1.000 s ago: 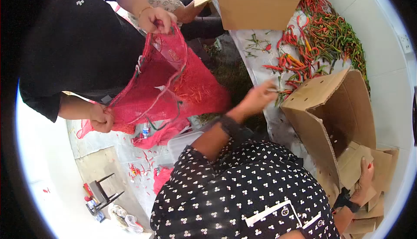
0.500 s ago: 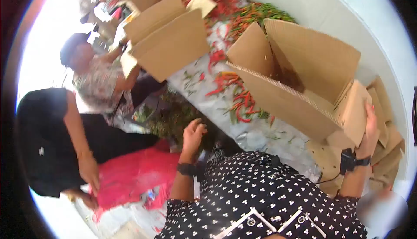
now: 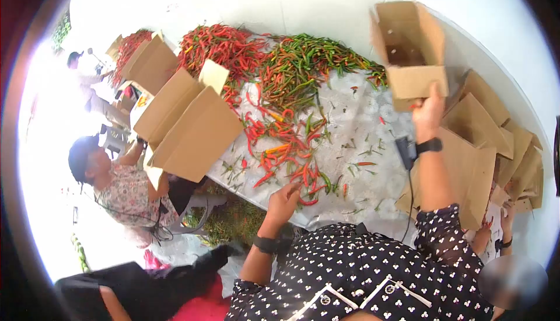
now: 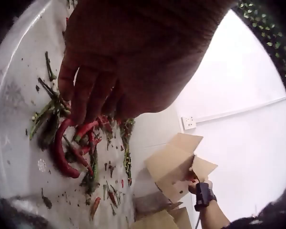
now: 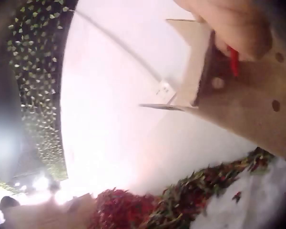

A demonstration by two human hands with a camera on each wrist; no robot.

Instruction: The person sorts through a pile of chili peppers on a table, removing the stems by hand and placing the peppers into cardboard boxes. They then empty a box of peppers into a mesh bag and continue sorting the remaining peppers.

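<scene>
My right hand (image 3: pixel 429 112) grips the near side of an open-topped cardboard box (image 3: pixel 415 82), raised at the right of the table by the wall. In the right wrist view, a red chili (image 5: pixel 234 62) sticks out beneath the fingers against the cardboard. At the table's front edge, my left hand (image 3: pixel 283 205) reaches over loose red chilies (image 3: pixel 279 146). Its fingers extend downward in the left wrist view, the fingertips right at a curved red chili (image 4: pixel 63 150). Green chilies and stems lie around it.
Heaps of red chilies (image 3: pixel 213 49) and green chilies (image 3: pixel 309 58) line the wall. A large box (image 3: pixel 195 137) stands at the left beside a seated person (image 3: pixel 125 187). More cardboard boxes (image 3: pixel 475 128) crowd the right side. Someone in black (image 3: pixel 151 289) is at the lower left.
The box in my right hand has moved up and away toward the wall. My left hand has moved from beside the table to the chilies at its edge. The view has turned.
</scene>
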